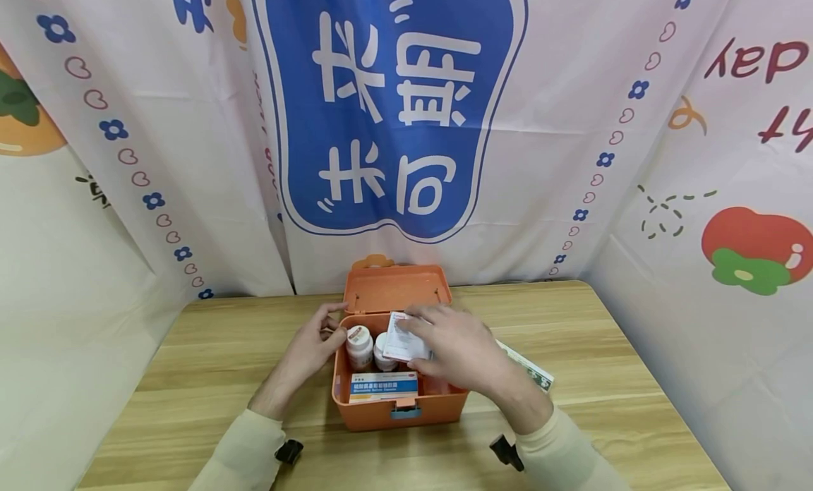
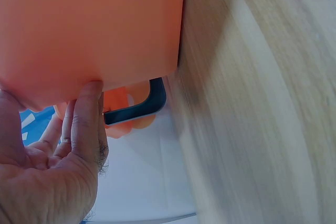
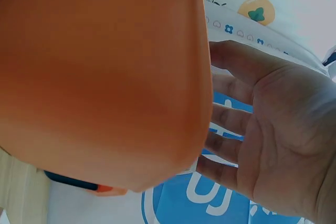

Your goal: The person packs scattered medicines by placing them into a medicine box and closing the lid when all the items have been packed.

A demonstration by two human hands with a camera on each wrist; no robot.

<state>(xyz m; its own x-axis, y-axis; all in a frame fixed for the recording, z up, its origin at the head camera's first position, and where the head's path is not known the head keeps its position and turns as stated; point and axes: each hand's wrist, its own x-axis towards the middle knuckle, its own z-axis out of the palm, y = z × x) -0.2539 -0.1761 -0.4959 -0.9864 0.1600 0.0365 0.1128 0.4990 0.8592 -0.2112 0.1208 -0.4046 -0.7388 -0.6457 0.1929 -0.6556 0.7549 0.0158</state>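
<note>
An orange lidded storage box (image 1: 399, 412) stands on the table with its lid (image 1: 399, 288) raised. My left hand (image 1: 312, 346) touches its left side near the back corner, thumb at the rim; in the left wrist view, fairly straight fingers (image 2: 84, 121) meet the wall. My right hand (image 1: 460, 346) holds a white medicine carton (image 1: 405, 341) over the box opening, tilted, its right part hidden under the hand. In the right wrist view the box wall hides that carton. Inside stand two white pill bottles (image 1: 360, 353), behind a blue-and-white medicine carton (image 1: 384, 387).
A white and green flat carton (image 1: 527, 367) lies on the wooden table (image 1: 571, 420) right of the box, partly behind my right forearm. The box's dark handle (image 2: 139, 109) shows in the left wrist view. Printed cloth (image 1: 209, 145) hangs behind and on both sides.
</note>
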